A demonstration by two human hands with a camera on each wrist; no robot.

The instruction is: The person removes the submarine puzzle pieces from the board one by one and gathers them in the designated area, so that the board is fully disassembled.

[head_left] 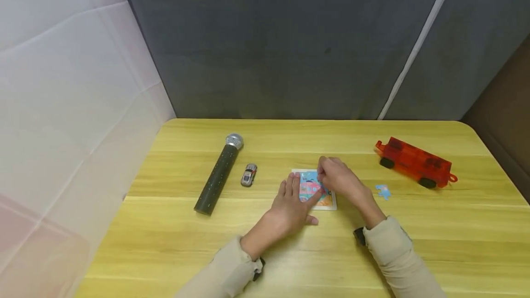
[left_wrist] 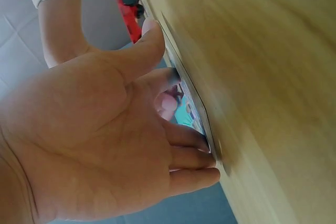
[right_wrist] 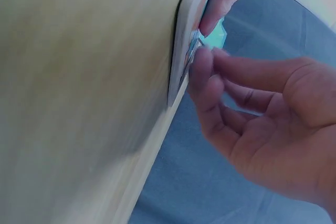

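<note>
A small jigsaw puzzle in a white-edged tray lies flat on the table, showing a pink and blue picture. My left hand rests on its left side with spread, fairly straight fingers, the index finger reaching across the picture. The thumb lies beyond the tray's near edge. At the upper right of the puzzle, my right hand has thumb and fingertips drawn together. They pinch a teal puzzle piece, tilted up from the tray in the right wrist view and partly hidden by fingers. A loose blue piece lies right of the tray.
A red toy wagon with black wheels stands at the right. Left of the puzzle are a small silver toy car and a black microphone with a silver head. A dark partition rises behind the table's far edge.
</note>
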